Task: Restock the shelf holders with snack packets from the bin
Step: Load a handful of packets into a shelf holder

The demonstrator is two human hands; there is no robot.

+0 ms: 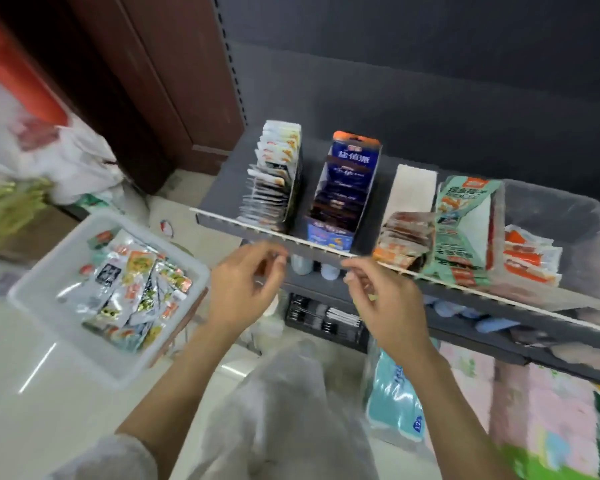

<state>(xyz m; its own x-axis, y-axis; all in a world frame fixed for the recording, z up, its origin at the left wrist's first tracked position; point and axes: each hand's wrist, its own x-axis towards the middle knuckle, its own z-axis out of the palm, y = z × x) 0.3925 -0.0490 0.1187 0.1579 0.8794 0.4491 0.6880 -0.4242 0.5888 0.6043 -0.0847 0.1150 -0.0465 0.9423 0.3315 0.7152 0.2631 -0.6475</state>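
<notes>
Hovering empty with fingers loosely curled, both hands, left hand (246,289) and right hand (383,301), paused below part-filled shelf holders (343,188), packets (129,292) remaining in the bin (32,289) left of them.

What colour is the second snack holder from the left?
Blue holder, with an orange top edge; head view.

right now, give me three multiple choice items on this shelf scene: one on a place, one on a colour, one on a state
1. Where is the white bin?
A. on the shelf
B. on the floor, left of the shelf
C. in the hands

2. Which colour is the middle holder?
A. blue
B. yellow
C. pink

3. What do the left hand and right hand hold?
A. one packet each
B. a shared bin
C. nothing

Key: B, the bin sits low on the floor; A, its front is blue; C, the loosely curled fingers show no packet.
</notes>
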